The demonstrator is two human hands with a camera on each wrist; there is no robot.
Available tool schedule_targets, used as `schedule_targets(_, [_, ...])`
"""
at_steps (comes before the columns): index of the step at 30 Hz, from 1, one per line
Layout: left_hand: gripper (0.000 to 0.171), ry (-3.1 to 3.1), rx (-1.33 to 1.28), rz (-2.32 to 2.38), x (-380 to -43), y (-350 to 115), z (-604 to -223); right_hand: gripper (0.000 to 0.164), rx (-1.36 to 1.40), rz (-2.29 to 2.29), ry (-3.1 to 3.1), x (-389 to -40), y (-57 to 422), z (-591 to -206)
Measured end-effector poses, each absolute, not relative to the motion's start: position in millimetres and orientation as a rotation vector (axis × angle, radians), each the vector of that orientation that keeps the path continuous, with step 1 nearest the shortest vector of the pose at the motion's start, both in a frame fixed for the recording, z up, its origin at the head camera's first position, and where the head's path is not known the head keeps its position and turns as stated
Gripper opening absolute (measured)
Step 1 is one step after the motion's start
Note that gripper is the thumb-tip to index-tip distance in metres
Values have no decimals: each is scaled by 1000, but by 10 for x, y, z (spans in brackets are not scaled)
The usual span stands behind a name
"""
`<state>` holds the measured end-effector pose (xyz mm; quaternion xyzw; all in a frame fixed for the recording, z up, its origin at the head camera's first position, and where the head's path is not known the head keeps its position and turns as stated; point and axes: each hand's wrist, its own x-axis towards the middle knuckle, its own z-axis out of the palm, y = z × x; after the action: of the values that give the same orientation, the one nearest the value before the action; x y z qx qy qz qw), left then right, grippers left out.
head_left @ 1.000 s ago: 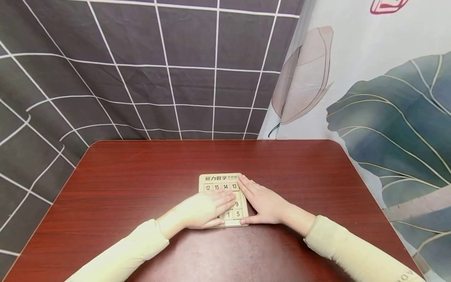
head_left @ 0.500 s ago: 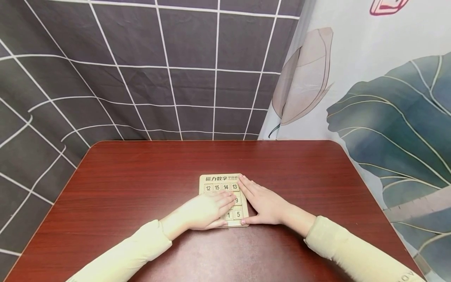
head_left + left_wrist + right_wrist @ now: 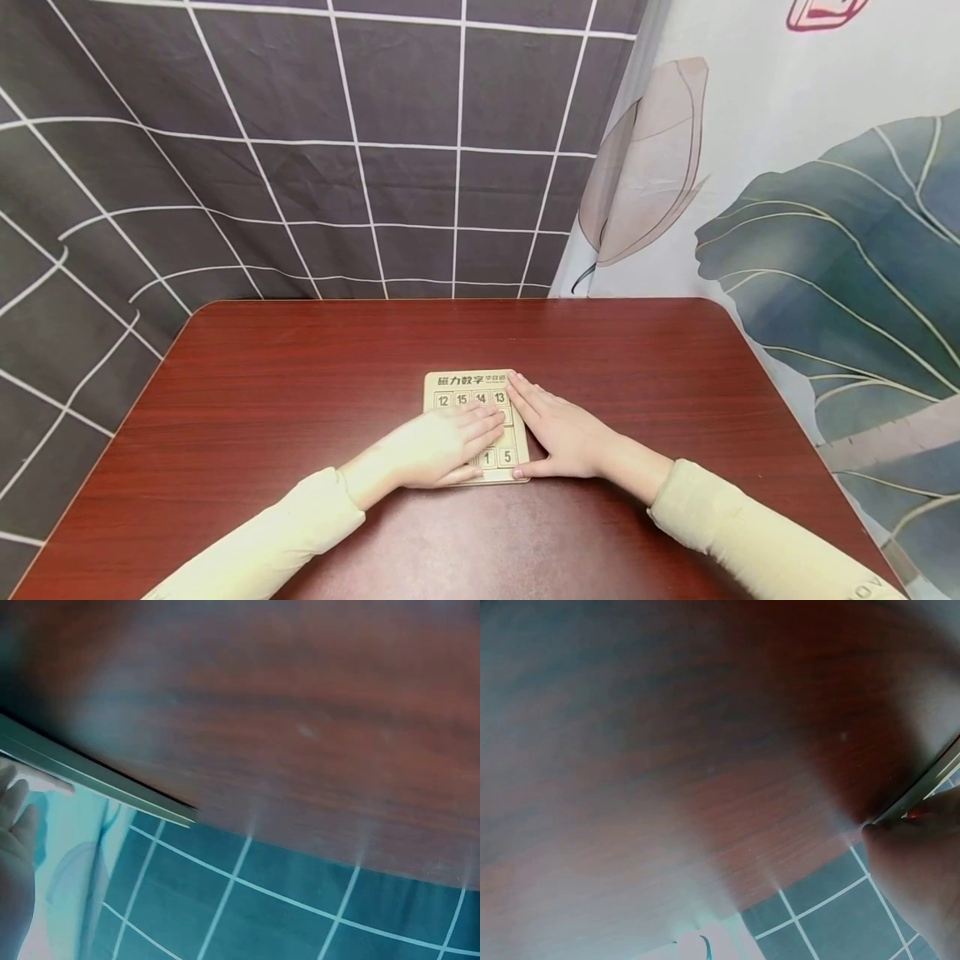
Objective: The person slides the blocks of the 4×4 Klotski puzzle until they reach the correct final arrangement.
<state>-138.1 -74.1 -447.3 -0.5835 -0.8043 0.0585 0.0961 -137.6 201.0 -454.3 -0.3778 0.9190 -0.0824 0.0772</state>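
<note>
A pale number sliding puzzle point(image 3: 471, 380) lies flat on the table in the head view, its top row reading 12, 15, 14, 13. My left hand point(image 3: 431, 448) reaches over it from the left, straight fingers resting on the middle tiles and hiding many of them. Under those fingertips a tile point(image 3: 506, 414) sits in the right column, with a bare slot below it. Along the right side, my right hand point(image 3: 567, 435) touches the frame, its fingers extended to the top corner and thumb at the bottom corner. Both wrist views show only the board's edge point(image 3: 97, 774) and part of a hand.
The puzzle stands on a dark red wooden table point(image 3: 300, 358) with rounded far corners. Behind the table hangs a dark curtain point(image 3: 405, 183) with a white grid. A white curtain point(image 3: 795, 217) printed with large leaves hangs on the right.
The 9 tile has slid away from me, from the third row to the second in the right column, leaving the slot below it bare. My right hand has stayed in place.
</note>
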Motion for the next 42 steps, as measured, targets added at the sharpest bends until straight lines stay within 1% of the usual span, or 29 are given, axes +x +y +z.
schedule_targets(5, [62, -2218, -1814, 134, -1258, -744, -4476, 116, -1136, -258, 2753, -1377, 2014, -4551])
schedule_targets(10, [62, -2179, -1821, 170, -1184, -735, -4498, 116, -1127, -276, 2748, -1377, 2012, -4562])
schedule_targets(20, [62, -2315, -1780, 182, -1276, -722, -4548, 115, -1143, -262, 2758, -1377, 2018, -4560])
schedule_targets(27, [63, -2382, -1738, 173, -1293, -732, -4517, 114, -1151, -257, 2758, -1381, 2017, -4555])
schedule_targets(34, [66, -2319, -1746, 161, -1208, -851, -4515, 115, -1141, -255, 2751, -1384, 2010, -4557])
schedule_targets(42, [62, -2270, -1738, 113, -1072, -1024, -4500, 116, -1130, -242, 2754, -1385, 2018, -4571])
